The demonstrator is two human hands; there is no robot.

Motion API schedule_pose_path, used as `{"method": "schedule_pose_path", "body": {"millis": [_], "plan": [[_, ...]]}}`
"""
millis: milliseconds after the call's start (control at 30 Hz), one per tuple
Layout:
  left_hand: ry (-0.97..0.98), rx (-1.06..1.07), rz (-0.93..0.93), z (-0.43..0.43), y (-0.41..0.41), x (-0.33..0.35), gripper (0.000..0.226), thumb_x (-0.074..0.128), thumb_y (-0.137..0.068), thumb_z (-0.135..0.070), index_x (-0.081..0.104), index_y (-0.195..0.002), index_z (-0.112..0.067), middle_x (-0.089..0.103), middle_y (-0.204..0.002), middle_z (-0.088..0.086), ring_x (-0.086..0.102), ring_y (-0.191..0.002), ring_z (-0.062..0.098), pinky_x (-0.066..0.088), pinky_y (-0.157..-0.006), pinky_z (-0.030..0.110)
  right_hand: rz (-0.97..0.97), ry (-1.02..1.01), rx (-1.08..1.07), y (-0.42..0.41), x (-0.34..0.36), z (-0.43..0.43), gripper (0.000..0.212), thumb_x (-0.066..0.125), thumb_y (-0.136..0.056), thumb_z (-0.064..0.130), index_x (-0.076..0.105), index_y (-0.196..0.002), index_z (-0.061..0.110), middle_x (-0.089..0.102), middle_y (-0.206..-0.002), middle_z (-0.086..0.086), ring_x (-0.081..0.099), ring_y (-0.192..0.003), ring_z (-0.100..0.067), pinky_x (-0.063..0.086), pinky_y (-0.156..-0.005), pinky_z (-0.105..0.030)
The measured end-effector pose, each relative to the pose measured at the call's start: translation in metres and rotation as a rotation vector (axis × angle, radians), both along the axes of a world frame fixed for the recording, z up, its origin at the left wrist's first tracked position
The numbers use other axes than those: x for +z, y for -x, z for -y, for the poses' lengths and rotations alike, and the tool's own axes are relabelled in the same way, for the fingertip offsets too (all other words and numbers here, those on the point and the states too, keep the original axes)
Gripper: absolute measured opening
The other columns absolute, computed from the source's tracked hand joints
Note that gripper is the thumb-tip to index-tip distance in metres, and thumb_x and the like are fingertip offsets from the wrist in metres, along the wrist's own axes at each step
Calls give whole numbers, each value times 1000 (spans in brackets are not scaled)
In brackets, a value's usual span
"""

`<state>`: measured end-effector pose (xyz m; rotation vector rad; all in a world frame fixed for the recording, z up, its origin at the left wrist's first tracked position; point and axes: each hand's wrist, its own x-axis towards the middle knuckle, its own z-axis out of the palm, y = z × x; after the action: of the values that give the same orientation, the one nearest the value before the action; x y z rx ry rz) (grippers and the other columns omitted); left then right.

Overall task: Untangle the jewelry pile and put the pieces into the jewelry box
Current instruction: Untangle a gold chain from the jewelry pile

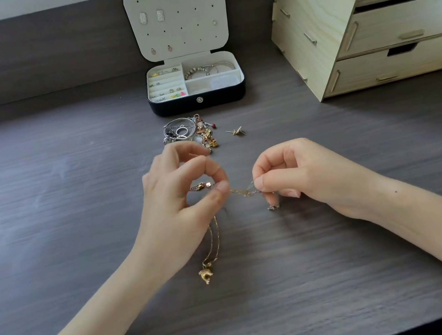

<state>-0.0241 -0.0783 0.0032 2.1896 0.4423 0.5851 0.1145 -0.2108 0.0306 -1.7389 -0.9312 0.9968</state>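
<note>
Plainly, the gold chain (243, 192) was light, limp and fine, stretched between both hands just above the dark wood-grain desk (76, 220). It would probably kink or snap if tugged, so small pinches close beside the snag suited it best. The left hand (179, 203) pinched it between thumb and curled forefinger, and the right hand (303, 179) gripped it at its fingertips. A small gold pendant (206, 275) lay nearer. Farther off, the pile (187, 132) of silver hoops and beads sat just before the open, cream-lined jewelry box (197, 104).

One head-worn camera looks forward and down from the desk's (43, 197) near edge toward its far edge, close above it.
</note>
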Motion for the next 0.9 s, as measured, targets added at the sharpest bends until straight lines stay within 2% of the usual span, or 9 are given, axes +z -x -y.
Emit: {"method": "schedule_pose_path", "body": {"millis": [67, 200, 267, 400, 500, 600, 667, 767, 900], "plan": [[169, -87, 30, 1, 0, 2, 8, 55, -74, -37, 57, -71, -29, 56, -96, -11, 52, -96, 8, 37, -84, 31, -3, -3, -12, 0, 1, 0, 20, 58, -85, 0, 60, -67, 10, 54, -47, 4, 41, -42, -1, 36, -68, -35], [611, -168, 89, 9, -2, 2, 9, 54, -80, -14, 50, -79, -6, 61, -70, 6, 55, -63, 15, 44, -56, 22, -1, 6, -18, 1, 1, -2, 20, 59, -84, 0, 61, -67, 11, 55, -50, 0, 39, -42, -2, 33, -61, -30], [676, -146, 64, 12, -4, 3, 8, 48, -80, -13, 45, -79, -6, 61, -65, 5, 52, -56, 15, 38, -47, 18, -1, 10, -20, 0, 1, -2, 20, 59, -84, 0, 61, -67, 11, 55, -50, 0, 39, -42, -2, 33, -57, -25], [702, -92, 15, 12, -7, 6, 6, 48, -83, -3, 46, -83, -8, 62, -61, 5, 40, -49, 12, 32, -45, 13, 2, 14, -26, 0, 1, -1, 19, 59, -85, 1, 61, -68, 10, 55, -50, 0, 39, -40, -2, 33, -54, -22], [677, -90, -8, 12, -7, 8, 11, 51, -81, -3, 53, -88, -10, 61, -59, 5, 34, -50, 11, 30, -47, 13, -2, 20, -31, 0, 0, -1, 18, 59, -85, 1, 61, -69, 10, 55, -47, 2, 42, -41, -3, 34, -54, -23], [580, -80, -36, 10, -6, 6, 14, 63, -75, -31, 63, -84, -20, 62, -60, -1, 46, -58, 12, 36, -60, 24, 10, 20, -33, 1, -1, 0, 18, 60, -86, 3, 61, -70, 11, 55, -45, 3, 44, -44, -6, 36, -56, -24], [395, -20, -92, 9, -5, 1, 25, 64, -69, -49, 65, -80, -26, 62, -59, -5, 52, -60, 12, 41, -66, 34, 14, 24, -34, 0, -1, 0, 17, 59, -86, 2, 61, -71, 10, 52, -41, 5, 46, -49, -11, 37, -62, -30], [88, 77, -187, 9, -5, -4, 23, 63, -73, -51, 65, -71, -27, 59, -58, -6, 48, -55, 6, 41, -62, 31, 21, 31, -40, 0, 0, 0, 18, 59, -87, 3, 61, -71, 10, 52, -40, 5, 45, -51, -13, 36, -64, -32], [43, 50, -288, 12, -6, -1, 27, 59, -78, -53, 66, -70, -28, 45, -49, -8, 40, -52, 7, 35, -58, 30, 29, 29, -37, 0, -1, 0, 18, 58, -87, 2, 61, -71, 9, 50, -38, 7, 46, -56, -18, 37, -66, -34]]}}
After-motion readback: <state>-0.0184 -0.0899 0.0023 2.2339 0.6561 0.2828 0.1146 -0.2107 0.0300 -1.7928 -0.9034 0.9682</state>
